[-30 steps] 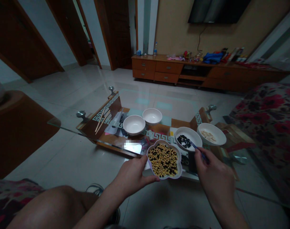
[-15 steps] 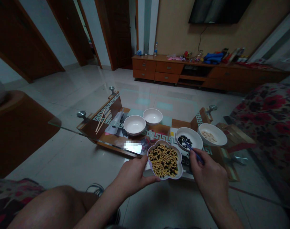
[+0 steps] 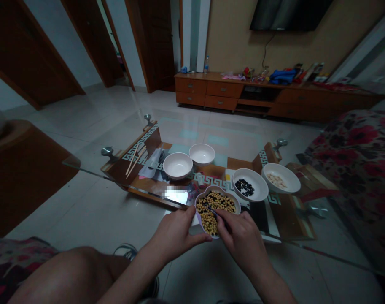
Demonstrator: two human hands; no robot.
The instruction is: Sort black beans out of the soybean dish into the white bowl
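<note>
Your left hand [image 3: 175,234] holds a scalloped lilac dish [image 3: 218,190] at 6 o'clock, its fingers [image 3: 198,238] spread along the rim. Your right hand [image 3: 239,236] hangs over the dish, its fingers [image 3: 224,223] pinching slim blue tweezers [image 3: 212,210], with the tips among mixed soybeans and black beans [image 3: 216,204]. The dish is heaped, so a tilt or a flick of the tweezers could throw beans over the rim.

The head view shows a glass worktop [image 3: 72,161] over a wooden shelf. At 1 o'clock sit a white bowl of black beans [image 3: 254,174] and a white bowl of pale slices [image 3: 281,171]; at 12 o'clock, two plain white bowls [image 3: 178,171]. Beyond lie a tiled floor [image 3: 94,139], a wooden cabinet [image 3: 208,90], and a floral sofa [image 3: 347,156] at 3 o'clock.
</note>
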